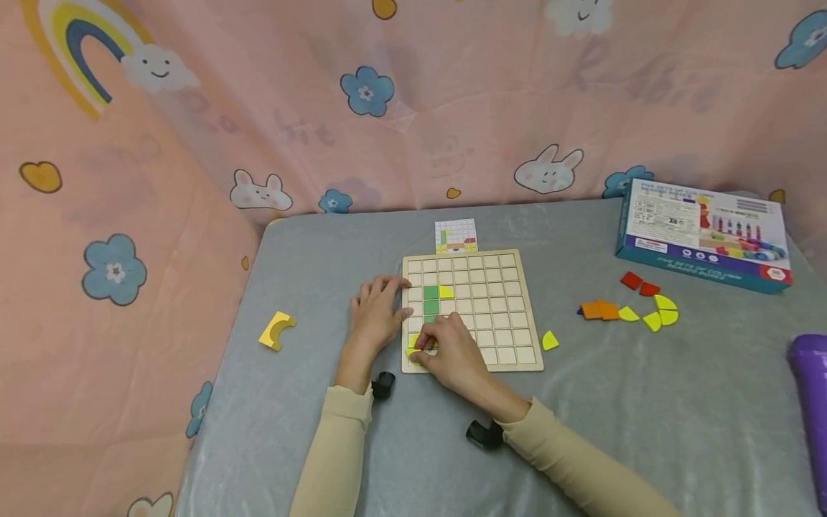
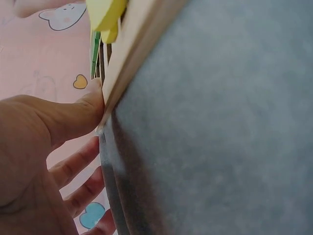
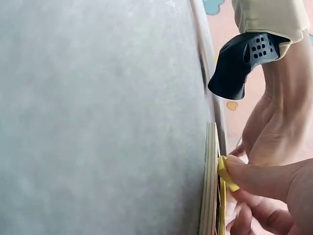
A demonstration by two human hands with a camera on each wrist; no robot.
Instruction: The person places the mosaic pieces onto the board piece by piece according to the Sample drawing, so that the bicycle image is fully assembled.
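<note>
Placing, seemingly; right hand pinches yellow piece, eight o'clock on board; left hand, nine o'clock, fingers apart; next calls for alignment.

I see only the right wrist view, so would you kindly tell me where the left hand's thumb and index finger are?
Observer: The left hand has its thumb and index finger at the left edge of the pale wooden grid board.
Operator: Thank you; what lies to the right of the topmost green square tile on that board?
Observer: A bright yellow quarter-circle piece.
Operator: I appreciate it; and what is just beyond the board's far edge?
Observer: A small white card printed with a coloured grid pattern.
</note>
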